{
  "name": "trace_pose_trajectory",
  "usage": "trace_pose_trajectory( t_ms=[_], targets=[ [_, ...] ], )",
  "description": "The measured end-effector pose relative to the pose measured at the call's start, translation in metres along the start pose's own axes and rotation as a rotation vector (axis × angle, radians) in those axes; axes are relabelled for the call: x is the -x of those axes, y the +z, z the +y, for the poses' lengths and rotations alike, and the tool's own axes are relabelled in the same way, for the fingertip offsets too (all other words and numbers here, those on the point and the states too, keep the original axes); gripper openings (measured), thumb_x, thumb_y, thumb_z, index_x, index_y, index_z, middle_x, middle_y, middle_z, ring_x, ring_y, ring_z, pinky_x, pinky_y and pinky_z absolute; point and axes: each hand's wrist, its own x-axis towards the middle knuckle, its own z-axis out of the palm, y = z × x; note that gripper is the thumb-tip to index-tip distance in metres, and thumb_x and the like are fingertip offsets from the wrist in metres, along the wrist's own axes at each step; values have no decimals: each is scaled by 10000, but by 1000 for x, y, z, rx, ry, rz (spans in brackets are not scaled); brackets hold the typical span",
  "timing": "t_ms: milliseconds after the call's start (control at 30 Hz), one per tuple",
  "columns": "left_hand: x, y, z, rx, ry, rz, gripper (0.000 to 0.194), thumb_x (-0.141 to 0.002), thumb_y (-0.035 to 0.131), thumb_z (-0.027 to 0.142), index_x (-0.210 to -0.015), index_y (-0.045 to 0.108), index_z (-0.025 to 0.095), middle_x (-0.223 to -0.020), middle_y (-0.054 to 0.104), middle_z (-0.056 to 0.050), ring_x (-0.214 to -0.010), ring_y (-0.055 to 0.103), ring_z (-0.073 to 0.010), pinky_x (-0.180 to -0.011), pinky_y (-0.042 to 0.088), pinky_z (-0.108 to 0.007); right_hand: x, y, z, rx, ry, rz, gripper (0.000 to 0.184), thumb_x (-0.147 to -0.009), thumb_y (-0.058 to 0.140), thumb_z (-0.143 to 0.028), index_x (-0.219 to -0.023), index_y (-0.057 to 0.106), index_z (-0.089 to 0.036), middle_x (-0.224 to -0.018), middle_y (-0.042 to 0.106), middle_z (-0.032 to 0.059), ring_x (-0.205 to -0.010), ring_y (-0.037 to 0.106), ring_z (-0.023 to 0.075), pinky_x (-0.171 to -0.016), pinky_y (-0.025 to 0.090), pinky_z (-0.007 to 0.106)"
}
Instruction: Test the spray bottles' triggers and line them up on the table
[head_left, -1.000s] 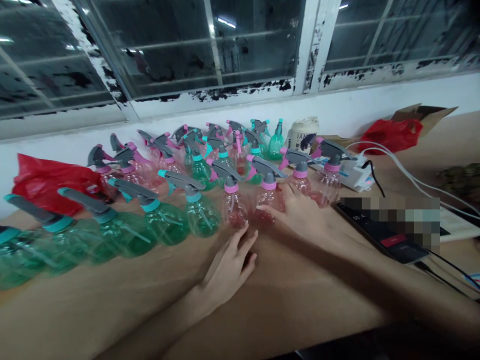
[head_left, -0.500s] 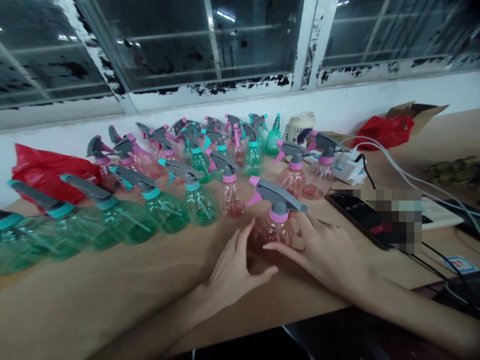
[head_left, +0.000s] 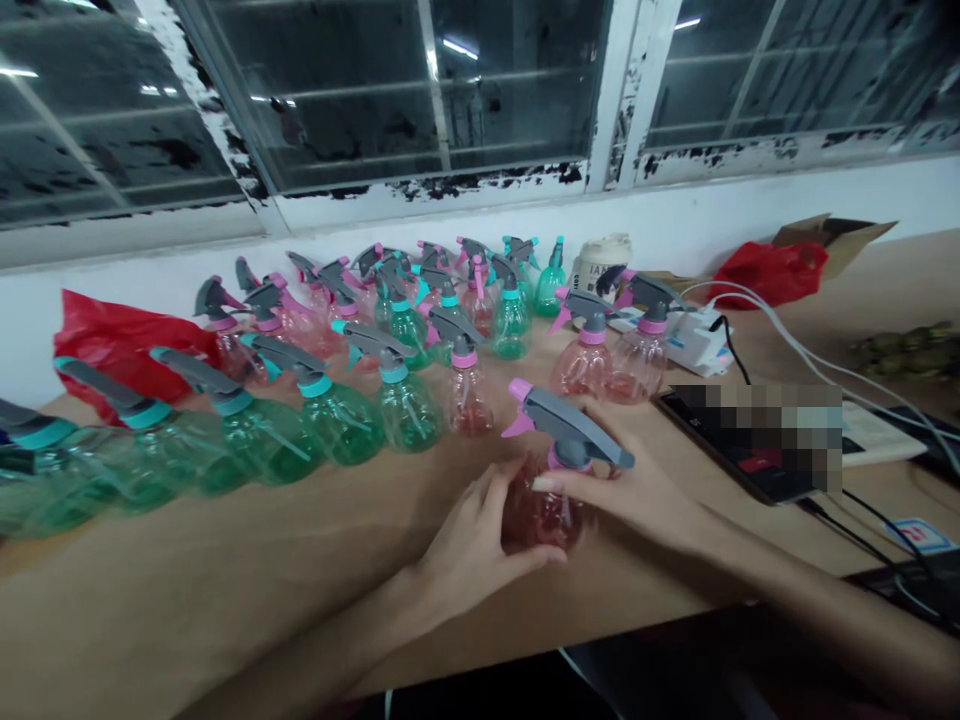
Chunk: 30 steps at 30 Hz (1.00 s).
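Observation:
A clear pink spray bottle [head_left: 551, 518] with a grey and pink trigger head stands between my hands near the table's front edge, leaning slightly. My left hand [head_left: 466, 522] curves round its lower left side, thumb against the front. Higher up, my right hand [head_left: 637, 490] closes on it from the right, with the thumb across the front just below the collar and the fingers partly hidden behind. Beyond them is another pink spray bottle [head_left: 471, 400], beside a row of green spray bottles [head_left: 341, 425] that runs off to the left.
More pink and green bottles crowd the back by the wall. A red plastic bag [head_left: 127, 345] lies behind the row at left. To the right are a phone [head_left: 720, 440] with cables, a white power adapter [head_left: 697, 340], a paper cup [head_left: 604, 262] and another red bag [head_left: 772, 275].
Both hands have closed in on the pink bottle, the left now touching its side and the right thumb raised towards the collar. The bottle's head has tilted, and the view has shifted slightly.

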Motion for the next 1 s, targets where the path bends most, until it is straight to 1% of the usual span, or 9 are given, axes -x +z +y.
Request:
trace_pose_trajectory(
  t_ms=[67, 133, 267, 433, 500, 600, 733, 833, 1000],
  targets=[
    [-2, 0, 3, -15, -1, -31, 851, -716, 758, 449, -1392, 282, 244, -1381, 457, -136, -1271, 436, -342, -1016, 375, -541, -7, 0, -2, -157, 6, -11, 404, -731, 707, -415, -1032, 519, -222, -854, 598, -6, -716, 588, 153, -629, 503, 290],
    [-3, 0, 4, -34, 18, -46, 848, -724, 742, 472, -1392, 277, 231, -1356, 478, -151, -1241, 468, -355, -989, 400, -547, -13, 0, -4, -194, -12, -17, 372, -729, 717, -363, -1023, 531, -232, -813, 576, -26, -659, 560, 131, -580, 483, 263],
    [-8, 2, 3, -56, 86, -47, 827, -748, 709, 491, -1387, 272, 200, -1357, 473, -173, -1237, 473, -363, -979, 415, -544, -19, 1, -5, -179, -28, -24, 249, -769, 676, -391, -931, 579, -229, -778, 569, -26, -695, 562, 141, -612, 482, 274],
    [-16, -2, -2, -98, 157, -78, 849, -743, 702, 523, -1396, 273, 191, -1345, 483, -171, -1231, 481, -351, -991, 410, -520, -20, 4, 0, -147, -7, -2, 244, -799, 626, -448, -863, 573, -219, -755, 605, -13, -694, 595, 154, -630, 508, 293],
    [-19, -5, -6, -144, 202, -112, 871, -729, 712, 534, -1396, 278, 183, -1361, 474, -161, -1259, 453, -338, -1026, 379, -503, -20, 4, 1, -124, 4, -6, 231, -815, 604, -448, -838, 560, -222, -751, 614, -7, -693, 610, 164, -620, 514, 301],
    [-23, -8, -17, -224, 269, -156, 942, -701, 706, 594, -1416, 257, 175, -1425, 413, -169, -1324, 370, -340, -1080, 301, -512, -21, 3, 0, -100, -3, -17, 215, -830, 586, -440, -865, 566, -230, -818, 644, 10, -737, 635, 179, -663, 525, 324],
    [-24, -8, -28, -267, 228, -199, 1014, -682, 676, 654, -1434, 226, 144, -1477, 321, -209, -1359, 304, -357, -1092, 267, -532, -24, 0, -4, -36, -56, 18, 171, -836, 577, -397, -786, 552, -236, -743, 606, -6, -672, 614, 165, -646, 513, 320],
    [-24, -8, -28, -261, 191, -223, 975, -673, 674, 663, -1402, 293, 139, -1460, 357, -203, -1352, 326, -347, -1088, 283, -524, -26, 0, -6, 0, -94, 47, 178, -831, 579, -380, -738, 531, -236, -674, 570, -18, -604, 579, 153, -581, 492, 303],
    [-24, -9, -25, -264, 175, -218, 951, -658, 712, 627, -1383, 337, 139, -1444, 387, -203, -1341, 350, -339, -1076, 315, -509, -26, 3, -4, -6, -80, 51, 176, -837, 570, -360, -717, 524, -238, -655, 588, -18, -587, 582, 151, -540, 477, 287]
  ],
)
